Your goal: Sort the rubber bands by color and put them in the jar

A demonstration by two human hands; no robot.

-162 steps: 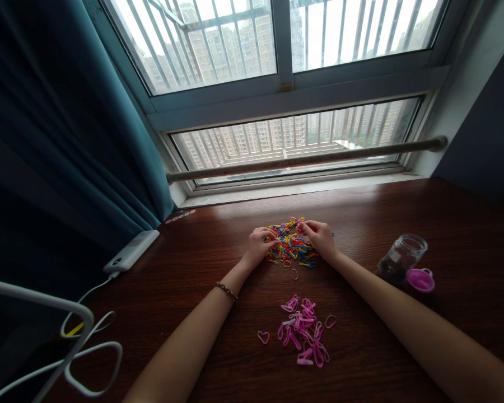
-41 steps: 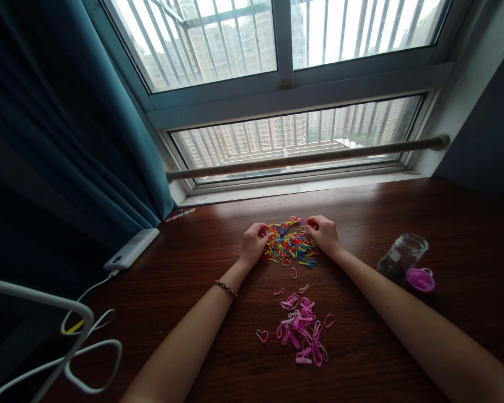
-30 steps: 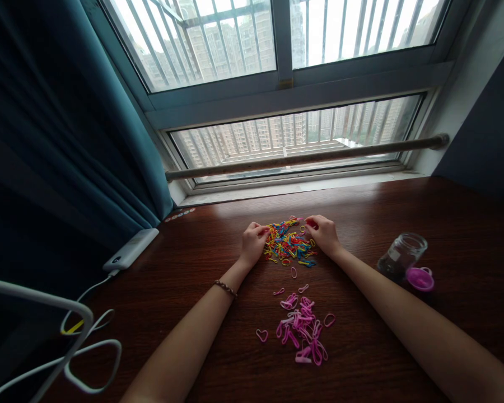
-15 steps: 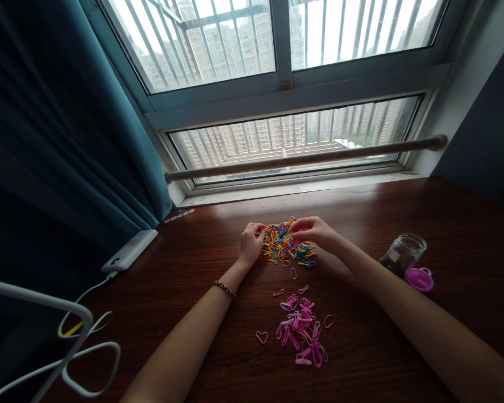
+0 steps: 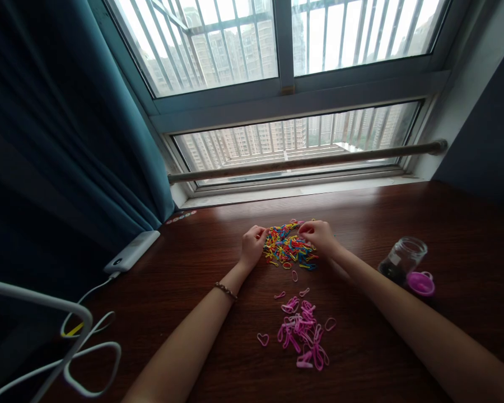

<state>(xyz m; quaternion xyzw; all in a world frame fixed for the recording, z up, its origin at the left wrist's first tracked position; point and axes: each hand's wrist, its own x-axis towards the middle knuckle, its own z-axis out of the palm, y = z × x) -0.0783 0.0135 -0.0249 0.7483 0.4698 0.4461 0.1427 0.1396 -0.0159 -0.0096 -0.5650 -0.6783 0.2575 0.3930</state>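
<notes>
A pile of small multicoloured rubber bands lies on the dark wooden table between both hands. My left hand touches the pile's left edge, fingers pressed together; what they hold, if anything, is too small to make out. At the upper right edge, my right hand has its thumb and fingertips drawn together over the bands, contents hidden. Nearer to me lies a separate group of pink bands, with a heart-shaped pink band to its left.
On the right, a clear glass jar with dark contents lies beside a pink lid, close to my right forearm. A white power bank with a white cable is at the left, by the blue curtain.
My right hand has moved slightly right and down, and its fingers have closed together. My left hand stays at the pile's left edge. The view has shifted slightly.
</notes>
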